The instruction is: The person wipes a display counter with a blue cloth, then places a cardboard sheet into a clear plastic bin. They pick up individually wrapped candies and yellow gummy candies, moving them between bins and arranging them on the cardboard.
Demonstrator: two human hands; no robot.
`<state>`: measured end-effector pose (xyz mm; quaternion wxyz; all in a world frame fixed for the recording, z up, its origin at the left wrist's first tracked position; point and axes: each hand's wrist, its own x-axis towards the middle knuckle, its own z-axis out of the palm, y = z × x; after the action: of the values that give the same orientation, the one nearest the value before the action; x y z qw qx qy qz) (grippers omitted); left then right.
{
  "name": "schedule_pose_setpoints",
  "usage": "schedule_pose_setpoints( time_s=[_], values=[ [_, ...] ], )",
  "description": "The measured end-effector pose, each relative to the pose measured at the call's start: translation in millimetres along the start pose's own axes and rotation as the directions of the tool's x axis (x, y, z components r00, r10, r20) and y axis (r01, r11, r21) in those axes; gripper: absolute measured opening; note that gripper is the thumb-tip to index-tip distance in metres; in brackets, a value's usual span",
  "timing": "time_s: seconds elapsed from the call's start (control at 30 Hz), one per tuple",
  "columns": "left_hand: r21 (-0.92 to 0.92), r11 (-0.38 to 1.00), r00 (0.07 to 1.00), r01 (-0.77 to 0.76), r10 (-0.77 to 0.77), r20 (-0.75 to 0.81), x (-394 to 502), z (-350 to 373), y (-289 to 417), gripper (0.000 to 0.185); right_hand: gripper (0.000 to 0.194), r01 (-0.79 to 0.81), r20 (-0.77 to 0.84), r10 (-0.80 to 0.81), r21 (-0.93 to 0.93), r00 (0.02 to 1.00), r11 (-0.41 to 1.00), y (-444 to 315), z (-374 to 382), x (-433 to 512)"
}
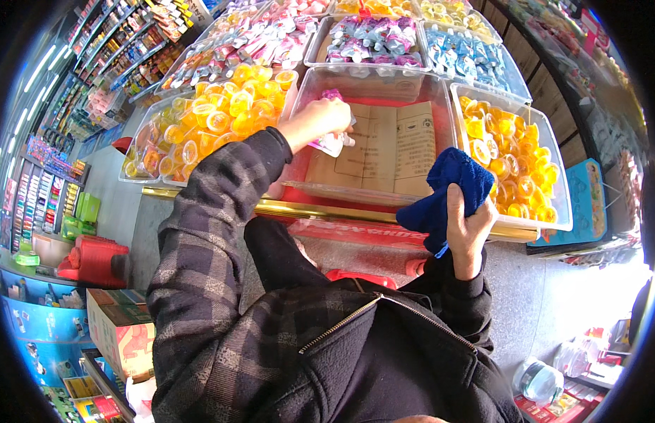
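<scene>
My left hand grips a purple-and-white spouted pouch over the left side of a clear plastic bin. Flattened cardboard with printing lies in that bin. On the right, my right hand holds a bunched blue cloth at the bin's front right corner. Purple spouted pouches fill part of the bin behind. Bins of orange jelly cups stand on both sides, the left ones heaped and the right ones lower.
Blue pouches and pink pouches lie in bins farther back. A gold-coloured edge strip runs along the display's front. Below it is a red plastic stool. A cardboard box stands at lower left.
</scene>
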<state>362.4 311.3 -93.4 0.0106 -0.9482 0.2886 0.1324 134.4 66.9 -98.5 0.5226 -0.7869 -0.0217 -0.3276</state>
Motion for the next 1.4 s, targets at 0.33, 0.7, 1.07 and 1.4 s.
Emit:
schedule_pose_setpoints(
  time_s=[0.33,0.7,1.07,1.4],
  values=[
    [-0.848,0.513,0.969,-0.134,-0.110,-0.220,36,-58,-27,0.040,0.018,-0.003,0.003,0.003,0.038,1.000,0.999,2,1,1],
    [0.629,0.662,0.599,-0.407,0.714,-0.364,73,5,17,0.045,0.021,0.055,0.022,-0.055,0.030,0.998,0.998,4,-1,-1],
    [0.185,0.981,0.950,-0.052,0.106,-0.295,30,45,41,0.062,0.020,0.053,0.033,-0.053,0.014,0.998,0.999,2,1,-1],
    [0.073,0.943,0.946,-0.325,0.323,0.029,39,35,-2,0.048,0.020,0.060,0.055,-0.060,0.015,0.997,0.998,5,-1,-2]
  ],
)
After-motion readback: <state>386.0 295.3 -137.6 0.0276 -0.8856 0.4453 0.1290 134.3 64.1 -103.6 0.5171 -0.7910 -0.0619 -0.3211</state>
